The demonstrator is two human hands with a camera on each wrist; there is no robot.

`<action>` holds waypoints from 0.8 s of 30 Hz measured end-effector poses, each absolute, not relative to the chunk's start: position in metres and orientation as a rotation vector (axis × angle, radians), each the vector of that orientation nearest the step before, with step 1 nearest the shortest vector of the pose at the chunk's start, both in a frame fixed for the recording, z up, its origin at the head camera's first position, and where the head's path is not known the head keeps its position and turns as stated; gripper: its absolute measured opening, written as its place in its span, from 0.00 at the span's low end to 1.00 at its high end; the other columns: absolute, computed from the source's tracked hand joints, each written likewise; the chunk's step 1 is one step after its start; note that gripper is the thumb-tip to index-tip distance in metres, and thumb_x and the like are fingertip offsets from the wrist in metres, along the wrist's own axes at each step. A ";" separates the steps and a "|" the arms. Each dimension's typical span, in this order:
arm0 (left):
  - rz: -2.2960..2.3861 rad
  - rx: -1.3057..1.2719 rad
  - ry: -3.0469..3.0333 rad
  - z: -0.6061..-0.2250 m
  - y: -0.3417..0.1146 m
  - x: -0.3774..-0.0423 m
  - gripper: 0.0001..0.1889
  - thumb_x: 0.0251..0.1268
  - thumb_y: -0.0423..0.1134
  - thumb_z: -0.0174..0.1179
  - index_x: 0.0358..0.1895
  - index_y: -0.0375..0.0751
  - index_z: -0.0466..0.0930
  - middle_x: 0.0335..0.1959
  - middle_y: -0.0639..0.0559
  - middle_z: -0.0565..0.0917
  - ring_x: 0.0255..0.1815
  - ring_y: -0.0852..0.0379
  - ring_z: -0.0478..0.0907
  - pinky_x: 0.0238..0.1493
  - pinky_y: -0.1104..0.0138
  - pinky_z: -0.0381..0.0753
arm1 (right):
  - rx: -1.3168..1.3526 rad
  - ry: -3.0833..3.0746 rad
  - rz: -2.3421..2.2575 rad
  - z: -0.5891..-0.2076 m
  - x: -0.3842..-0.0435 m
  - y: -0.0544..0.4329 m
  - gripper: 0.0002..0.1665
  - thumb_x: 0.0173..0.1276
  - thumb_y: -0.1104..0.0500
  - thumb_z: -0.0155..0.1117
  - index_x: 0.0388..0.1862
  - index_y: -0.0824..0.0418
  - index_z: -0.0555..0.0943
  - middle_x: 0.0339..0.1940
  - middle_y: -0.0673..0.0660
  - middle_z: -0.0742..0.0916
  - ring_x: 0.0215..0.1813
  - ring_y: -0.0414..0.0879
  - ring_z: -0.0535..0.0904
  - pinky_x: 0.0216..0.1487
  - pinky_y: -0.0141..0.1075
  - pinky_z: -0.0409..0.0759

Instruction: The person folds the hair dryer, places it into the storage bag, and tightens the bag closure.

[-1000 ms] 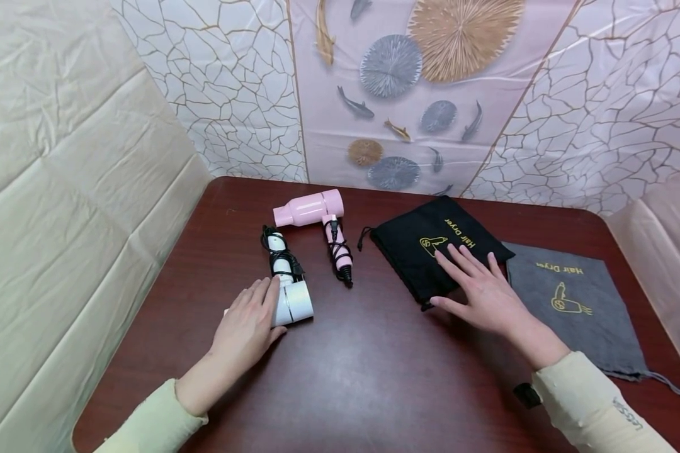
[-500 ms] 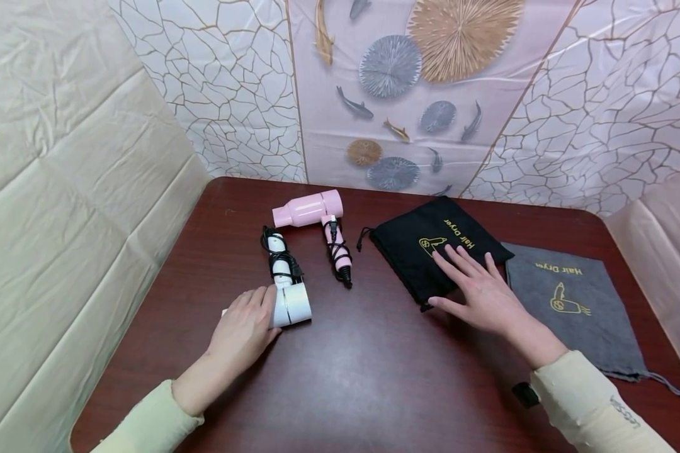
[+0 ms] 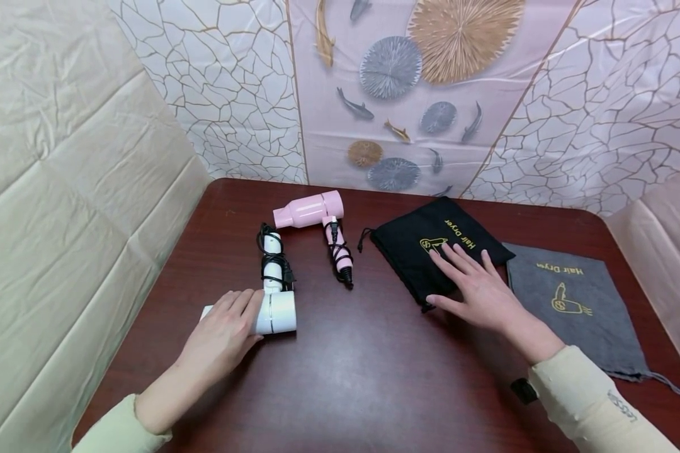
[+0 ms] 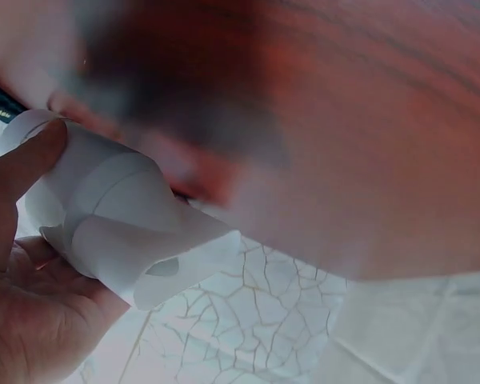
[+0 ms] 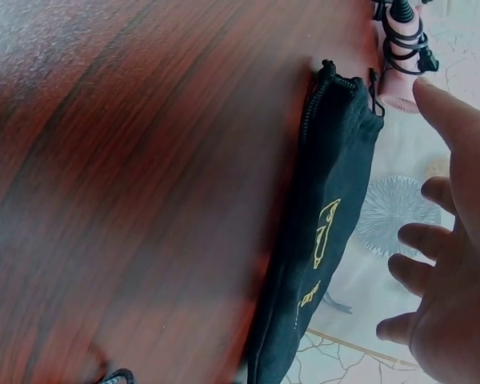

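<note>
My left hand [image 3: 223, 330] grips the barrel of a white hair dryer [image 3: 283, 313], whose handle, wrapped in a black cord [image 3: 273, 261], points to the back of the table. In the left wrist view, thumb and fingers wrap the dryer's white body [image 4: 116, 180], and its flat nozzle [image 4: 152, 256] sticks out past them. My right hand [image 3: 481, 299] is spread over the near right part of a black drawstring pouch [image 3: 393, 242] with yellow "Hair Dryer" lettering. In the right wrist view, a gap shows between that hand [image 5: 464, 280] and the pouch [image 5: 336, 152].
A pink hair dryer [image 3: 306, 211] with its cord round the handle lies behind the white one. A grey "Hair Dryer" pouch [image 3: 578, 333] lies at the right, next to the black pouch. Patterned cloth [image 3: 249, 94] hangs behind the brown table [image 3: 362, 377].
My left hand has curled round the white hair dryer and moved it to the left and slightly nearer, turning it a little. The right hand and both pouches have hardly moved.
</note>
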State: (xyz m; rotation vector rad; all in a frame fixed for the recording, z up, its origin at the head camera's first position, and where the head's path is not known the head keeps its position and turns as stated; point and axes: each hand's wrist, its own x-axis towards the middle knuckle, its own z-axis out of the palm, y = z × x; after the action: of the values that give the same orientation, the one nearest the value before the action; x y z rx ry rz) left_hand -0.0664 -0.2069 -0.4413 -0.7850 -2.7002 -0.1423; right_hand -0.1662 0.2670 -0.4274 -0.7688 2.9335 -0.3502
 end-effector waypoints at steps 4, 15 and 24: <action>-0.145 -0.790 -2.678 -0.431 -0.218 -0.060 0.44 0.41 0.36 0.88 0.63 0.26 0.74 0.51 0.35 0.84 0.52 0.37 0.83 0.63 0.47 0.81 | -0.766 2.929 -0.339 -0.426 -0.168 0.267 0.53 0.75 0.32 0.65 0.88 0.53 0.59 0.88 0.65 0.59 0.88 0.65 0.52 0.81 0.73 0.38; -0.097 -0.866 -2.600 -0.406 -0.228 -0.071 0.45 0.40 0.35 0.88 0.64 0.26 0.74 0.53 0.36 0.83 0.54 0.38 0.82 0.67 0.47 0.79 | -0.755 2.930 -0.351 -0.421 -0.173 0.263 0.50 0.76 0.33 0.65 0.87 0.55 0.63 0.86 0.66 0.65 0.87 0.65 0.54 0.81 0.72 0.41; -0.086 -0.966 -2.586 -0.400 -0.214 -0.083 0.43 0.43 0.38 0.87 0.64 0.28 0.74 0.54 0.37 0.83 0.56 0.38 0.82 0.70 0.45 0.78 | -0.768 2.910 -0.330 -0.423 -0.177 0.260 0.51 0.77 0.32 0.62 0.87 0.56 0.62 0.86 0.66 0.65 0.87 0.65 0.54 0.82 0.71 0.39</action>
State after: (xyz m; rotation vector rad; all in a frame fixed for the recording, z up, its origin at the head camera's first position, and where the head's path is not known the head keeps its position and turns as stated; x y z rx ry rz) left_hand -0.0834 -0.2145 -0.4000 -0.9660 -2.5863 -0.0859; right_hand -0.1771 0.2597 -0.4229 -0.7678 2.9095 -0.3299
